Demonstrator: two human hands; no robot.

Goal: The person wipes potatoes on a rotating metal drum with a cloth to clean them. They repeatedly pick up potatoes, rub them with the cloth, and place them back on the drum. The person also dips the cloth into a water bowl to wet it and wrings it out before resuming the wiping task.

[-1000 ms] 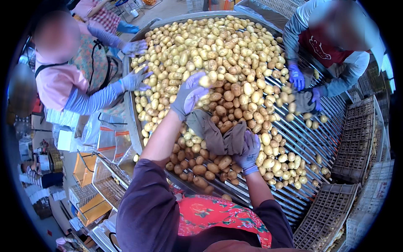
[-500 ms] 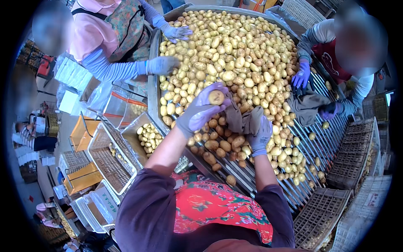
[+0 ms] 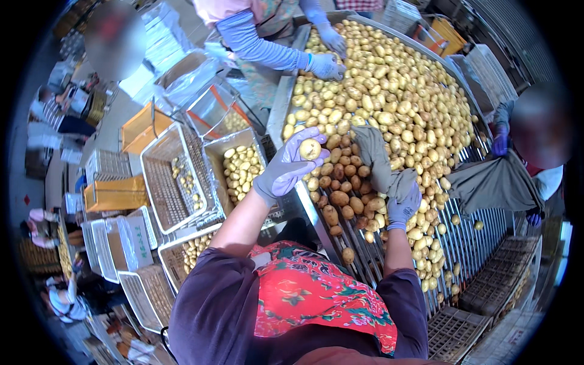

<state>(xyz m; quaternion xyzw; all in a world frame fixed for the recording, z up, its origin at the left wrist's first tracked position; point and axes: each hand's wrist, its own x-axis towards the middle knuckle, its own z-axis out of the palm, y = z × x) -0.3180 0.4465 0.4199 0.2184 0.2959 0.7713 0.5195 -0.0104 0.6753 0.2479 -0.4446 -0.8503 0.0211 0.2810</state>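
Observation:
My left hand [image 3: 281, 170], in a purple-grey glove, is closed around a single pale potato [image 3: 310, 149] held up above the heap. My right hand [image 3: 404, 204], gloved in grey, grips a dark grey-brown cloth [image 3: 372, 157], which hangs over the potatoes from that hand toward the middle. Darker, brownish potatoes [image 3: 348, 173] lie just below and between my two hands. Farther off spreads a wide heap of yellow potatoes [image 3: 395, 91]. All of these rest on a metal-sided table with rollers [image 3: 359, 263], bare in part near me.
Across on the far left, a co-worker's gloved hands [image 3: 328, 64] are at the heap. On the right another person holds a grey cloth [image 3: 496, 185] over the rollers. Crates [image 3: 173, 176] and a potato-filled box [image 3: 240, 170] stand left; more crates [image 3: 502, 277] line the right.
My view has swung left, shifting the scene rightward. My left hand still holds the potato, its face now paler. The cloth at the right is now spread out. The far-left co-worker's hands are closer together.

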